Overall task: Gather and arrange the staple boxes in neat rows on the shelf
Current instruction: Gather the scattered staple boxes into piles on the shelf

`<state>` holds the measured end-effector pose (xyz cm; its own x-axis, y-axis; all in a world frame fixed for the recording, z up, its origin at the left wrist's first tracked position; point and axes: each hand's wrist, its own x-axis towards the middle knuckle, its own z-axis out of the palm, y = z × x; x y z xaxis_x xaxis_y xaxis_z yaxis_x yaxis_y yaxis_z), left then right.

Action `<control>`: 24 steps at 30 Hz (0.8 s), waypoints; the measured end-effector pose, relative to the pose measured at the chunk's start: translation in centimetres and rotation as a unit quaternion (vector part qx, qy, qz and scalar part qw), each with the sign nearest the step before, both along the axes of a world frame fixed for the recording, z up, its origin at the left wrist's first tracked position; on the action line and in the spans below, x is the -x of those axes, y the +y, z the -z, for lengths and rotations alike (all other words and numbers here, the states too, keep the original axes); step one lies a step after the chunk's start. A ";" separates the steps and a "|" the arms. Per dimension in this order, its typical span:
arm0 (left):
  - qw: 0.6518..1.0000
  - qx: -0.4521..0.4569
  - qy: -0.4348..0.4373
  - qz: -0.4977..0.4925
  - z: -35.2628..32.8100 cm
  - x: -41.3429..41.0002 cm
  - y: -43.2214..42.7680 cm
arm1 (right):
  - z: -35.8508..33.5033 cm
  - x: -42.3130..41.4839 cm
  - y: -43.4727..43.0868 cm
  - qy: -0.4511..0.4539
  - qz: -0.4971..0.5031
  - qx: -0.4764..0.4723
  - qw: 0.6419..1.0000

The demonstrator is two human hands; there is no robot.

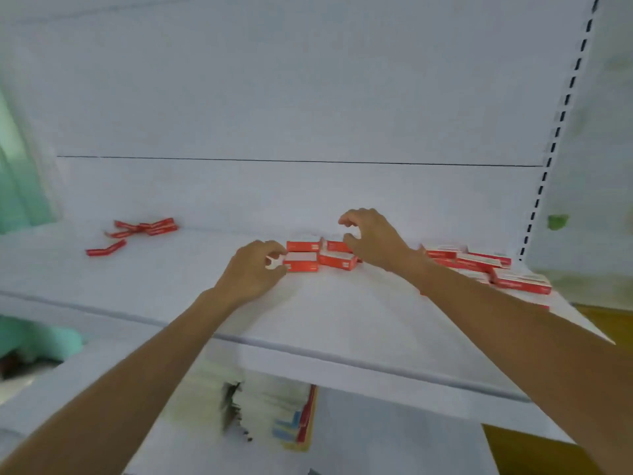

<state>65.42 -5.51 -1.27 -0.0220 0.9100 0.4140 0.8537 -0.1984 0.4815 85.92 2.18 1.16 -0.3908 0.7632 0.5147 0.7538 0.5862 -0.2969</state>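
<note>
Four staple boxes (pixel 320 257) sat as a two-by-two block on the shelf (pixel 342 320). Left hand (pixel 255 270) pinched the block's near-left box (pixel 301 264) at its end. Right hand (pixel 375 243) was clawed over the block's far-right corner; the blur hid whether it gripped anything. Loose boxes (pixel 137 231) lay well left of the block, and a pile (pixel 486 265) lay near its right.

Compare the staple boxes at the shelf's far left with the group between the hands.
The far-left boxes lie scattered at odd angles; the middle group sits squared in two rows. Nobody touches the far-left boxes; the left hand grips the middle group. Both are red.
</note>
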 end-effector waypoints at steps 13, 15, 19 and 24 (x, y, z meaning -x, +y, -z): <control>0.983 0.010 -0.007 -0.186 -0.2 28.4 -9.4 | 1.2 31.7 -3.4 -0.019 -0.180 0.088 0.980; 0.984 0.013 0.009 -0.180 -0.2 31.4 -9.6 | 1.3 34.9 -3.4 -0.017 -0.183 0.095 0.978; 0.986 0.007 0.023 -0.167 -0.6 35.8 -9.2 | 1.2 39.2 -2.8 0.004 -0.174 0.090 0.981; 0.991 0.006 0.039 -0.125 0.0 38.6 -8.2 | 2.2 41.4 -1.5 0.004 -0.138 0.120 0.983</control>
<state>26.87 -13.68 -1.23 -0.2161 0.8848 0.4128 0.9101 0.0294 0.4133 44.51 0.66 -1.02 -0.5963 0.7287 0.3369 0.5735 0.6803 -0.4564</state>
